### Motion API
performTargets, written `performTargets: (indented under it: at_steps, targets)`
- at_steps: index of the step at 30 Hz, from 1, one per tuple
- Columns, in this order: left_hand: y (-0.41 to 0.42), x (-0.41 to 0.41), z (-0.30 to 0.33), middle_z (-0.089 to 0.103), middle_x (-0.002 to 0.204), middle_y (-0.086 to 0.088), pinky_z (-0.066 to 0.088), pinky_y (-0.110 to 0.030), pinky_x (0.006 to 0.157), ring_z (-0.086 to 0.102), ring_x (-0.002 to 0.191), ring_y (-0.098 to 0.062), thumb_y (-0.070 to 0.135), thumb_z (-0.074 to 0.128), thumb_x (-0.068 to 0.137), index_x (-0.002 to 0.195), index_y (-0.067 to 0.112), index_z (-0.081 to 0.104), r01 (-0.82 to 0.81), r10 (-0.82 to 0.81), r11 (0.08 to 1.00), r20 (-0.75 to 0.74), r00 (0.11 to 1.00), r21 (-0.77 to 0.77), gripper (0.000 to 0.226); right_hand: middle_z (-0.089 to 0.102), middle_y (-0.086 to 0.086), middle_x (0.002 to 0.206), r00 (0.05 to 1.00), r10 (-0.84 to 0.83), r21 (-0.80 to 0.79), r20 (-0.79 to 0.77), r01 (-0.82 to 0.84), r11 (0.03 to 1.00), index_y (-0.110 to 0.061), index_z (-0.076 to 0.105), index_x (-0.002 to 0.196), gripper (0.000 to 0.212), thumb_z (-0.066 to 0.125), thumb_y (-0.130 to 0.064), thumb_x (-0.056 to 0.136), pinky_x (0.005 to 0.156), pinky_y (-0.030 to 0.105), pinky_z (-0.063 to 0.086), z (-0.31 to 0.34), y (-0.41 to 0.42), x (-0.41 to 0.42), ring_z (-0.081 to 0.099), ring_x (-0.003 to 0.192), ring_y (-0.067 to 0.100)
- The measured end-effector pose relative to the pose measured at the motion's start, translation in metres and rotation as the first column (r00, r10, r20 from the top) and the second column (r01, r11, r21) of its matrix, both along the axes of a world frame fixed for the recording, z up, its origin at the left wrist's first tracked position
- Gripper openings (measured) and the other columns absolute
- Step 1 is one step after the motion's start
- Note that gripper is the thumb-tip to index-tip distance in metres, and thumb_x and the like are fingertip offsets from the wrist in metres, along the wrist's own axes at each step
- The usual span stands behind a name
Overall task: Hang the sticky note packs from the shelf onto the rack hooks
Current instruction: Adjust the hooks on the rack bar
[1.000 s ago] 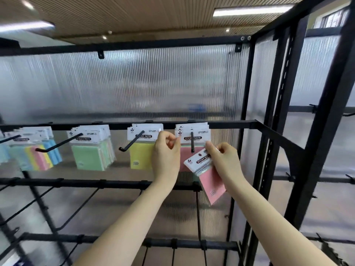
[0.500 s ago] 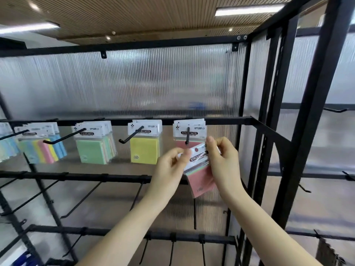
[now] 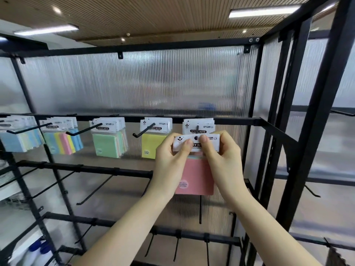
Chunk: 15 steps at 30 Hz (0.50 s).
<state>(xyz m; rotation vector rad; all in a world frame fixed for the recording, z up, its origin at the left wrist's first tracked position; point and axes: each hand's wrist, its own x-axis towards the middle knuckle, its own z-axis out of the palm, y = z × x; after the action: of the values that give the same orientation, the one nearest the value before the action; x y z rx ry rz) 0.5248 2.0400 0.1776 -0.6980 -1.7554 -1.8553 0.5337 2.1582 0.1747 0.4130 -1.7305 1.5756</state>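
Pinching the white card header of the pink sticky note pack (image 3: 196, 177), your left hand (image 3: 171, 160) and right hand (image 3: 223, 160) hold it level, its punched hole between your thumbs, just below the black wire hook (image 3: 197, 129); lift it straight up, then push it on.

A shop: black display rack (image 3: 255, 120) with hooks holding sticky note packs (image 3: 107, 139).

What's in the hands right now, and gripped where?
Both hands hold one pink pack by its white header card: left hand pinches the card's left part, right hand the right, thumbs either side of the hang hole.
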Motion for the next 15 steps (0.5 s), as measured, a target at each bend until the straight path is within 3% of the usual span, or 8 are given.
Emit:
performTargets:
  at_steps: [6, 9, 11, 12, 15]
  targets:
    - [0.004, -0.010, -0.006, 0.062, 0.071, 0.007, 0.043, -0.020, 0.062, 0.055, 0.067, -0.007, 0.027, 0.060, 0.087, 0.081, 0.008, 0.059, 0.002, -0.004, 0.999, 0.040, 0.999, 0.041, 0.020, 0.061, 0.009, 0.068, 0.999, -0.010, 0.027, 0.054, 0.009, 1.000, 0.001, 0.056, 0.080, 0.022, 0.062, -0.017, 0.092, 0.058, 0.023, 0.041, 0.000, 0.004, -0.010, 0.051, 0.062, 0.009]
    - [0.004, -0.019, -0.013, 0.064, 0.071, 0.009, 0.043, -0.020, 0.062, 0.056, 0.066, -0.006, 0.020, 0.060, 0.093, 0.083, 0.015, 0.061, -0.028, 0.028, 1.000, 0.062, 0.998, 0.000, 0.012, 0.061, -0.009, 0.065, 0.996, -0.008, 0.036, 0.086, 0.005, 0.999, -0.008, 0.058, 0.079, 0.016, 0.062, -0.016, 0.092, 0.057, 0.015, 0.040, -0.004, 0.007, -0.015, 0.052, 0.060, 0.001]
    - [0.006, -0.026, -0.016, 0.064, 0.078, 0.000, 0.044, -0.025, 0.066, 0.057, 0.071, -0.013, 0.018, 0.062, 0.092, 0.085, 0.016, 0.058, -0.084, 0.084, 0.996, 0.070, 0.994, 0.002, 0.008, 0.064, -0.017, 0.073, 0.995, -0.015, 0.037, 0.098, 0.011, 0.999, -0.015, 0.058, 0.085, 0.008, 0.063, -0.015, 0.092, 0.061, 0.010, 0.040, -0.007, 0.009, -0.019, 0.056, 0.066, -0.005]
    - [0.007, -0.029, -0.017, 0.064, 0.084, -0.003, 0.046, -0.024, 0.067, 0.059, 0.076, -0.013, 0.017, 0.064, 0.090, 0.088, 0.019, 0.057, -0.113, 0.112, 0.994, 0.077, 0.991, 0.012, 0.007, 0.066, -0.015, 0.082, 0.994, -0.020, 0.028, 0.105, 0.017, 0.999, -0.016, 0.058, 0.091, 0.006, 0.063, -0.015, 0.091, 0.066, 0.010, 0.042, -0.008, 0.010, -0.021, 0.059, 0.074, -0.004]
    - [0.010, -0.040, -0.019, 0.059, 0.100, 0.008, 0.047, -0.009, 0.066, 0.058, 0.088, 0.005, 0.011, 0.067, 0.087, 0.099, 0.029, 0.053, -0.168, 0.162, 0.984, 0.093, 0.982, 0.057, 0.026, 0.063, -0.007, 0.104, 0.990, -0.055, 0.012, 0.131, 0.054, 0.998, -0.018, 0.054, 0.106, 0.021, 0.066, -0.017, 0.089, 0.082, 0.018, 0.047, -0.014, 0.013, -0.029, 0.061, 0.096, 0.004]
